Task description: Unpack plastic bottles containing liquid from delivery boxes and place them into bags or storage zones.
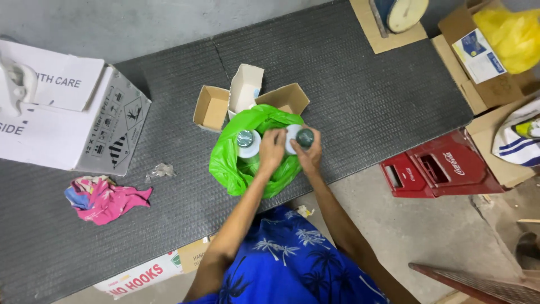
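A bright green plastic bag [230,160] lines a small cardboard box [214,107] with its flaps open on a dark ribbed mat. Two green bottles stand upright inside it. My left hand [271,151] rests between the bottles, fingers on the bag and close to the left bottle [246,141]. My right hand [310,153] grips the right bottle [301,137] around its white neck wrap.
A large white carton [62,112] lies at the left of the dark mat [365,95], with a pink cloth [107,200] and a crumpled clear wrapper [161,170] near it. A red plastic crate [441,169] sits on the floor at the right, beside cardboard boxes and a yellow bag [512,34].
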